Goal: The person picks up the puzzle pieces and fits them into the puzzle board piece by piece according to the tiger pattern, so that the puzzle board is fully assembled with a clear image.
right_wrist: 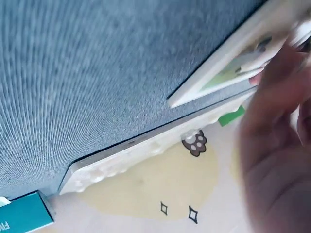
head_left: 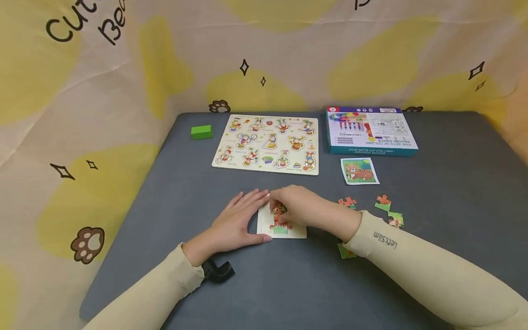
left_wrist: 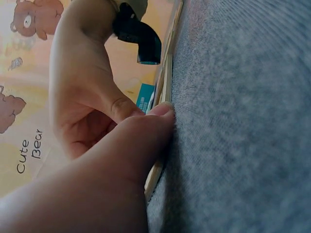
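The puzzle board (head_left: 300,233), a pale, thin, rectangular panel with a wood-coloured edge, lies flat on the grey table (head_left: 181,192) in front of the person. Interlocking puzzle pieces (head_left: 281,229), printed orange and green with knobbed outlines, lie on the board, partly covered by the right hand.

Left hand (head_left: 237,220): fingers extended and spread along the left side of the board; thumb pressed against the near edge. Right hand (head_left: 300,204): fingers bent downward over the pieces; whether a piece is pinched between them cannot be told, as the fingertips are partly hidden and the right wrist view is blurred.

Loose pieces (head_left: 383,202) lie to the right, partly behind the right forearm. Beyond them rests a glossy-looking, white-bordered card (head_left: 360,171) showing a striped orange animal on green. A larger cream board (head_left: 222,161) with shaped animal figures lies further back, between a solid green rectangular block (head_left: 201,132) and a flat box (head_left: 373,152).

Markings: box side, "FIVE SETS OF COLUMN BEADED BOXES", inverted in the head view; right sleeve (head_left: 429,266), smooth cream fabric, "LetsSlim"; creased backdrop cloth (head_left: 123,105), "Cute Bear"
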### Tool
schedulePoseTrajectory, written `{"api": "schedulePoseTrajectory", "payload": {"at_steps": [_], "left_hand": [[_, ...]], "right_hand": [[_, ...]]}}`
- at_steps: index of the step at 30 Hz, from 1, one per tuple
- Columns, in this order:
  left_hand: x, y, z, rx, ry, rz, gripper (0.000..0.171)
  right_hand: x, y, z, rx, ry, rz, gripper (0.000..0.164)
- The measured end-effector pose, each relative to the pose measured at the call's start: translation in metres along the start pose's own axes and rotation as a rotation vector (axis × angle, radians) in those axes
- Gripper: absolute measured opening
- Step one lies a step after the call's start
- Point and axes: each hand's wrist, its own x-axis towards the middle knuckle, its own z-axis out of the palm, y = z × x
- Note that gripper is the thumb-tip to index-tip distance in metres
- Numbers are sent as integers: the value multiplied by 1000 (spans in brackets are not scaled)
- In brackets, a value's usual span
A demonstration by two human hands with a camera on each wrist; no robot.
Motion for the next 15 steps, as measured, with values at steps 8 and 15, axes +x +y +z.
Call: {"api": "schedulePoseTrajectory", "payload": {"at_steps": [8,15], "left_hand": [[-2,-1,3,-5,-28,-38,97],[1,-1,2,6,-7,-10,96]], "right_hand": [[-15,-8,15,-265,164,13,22],[-44,-14,39,-689,287,-120,26]]}}
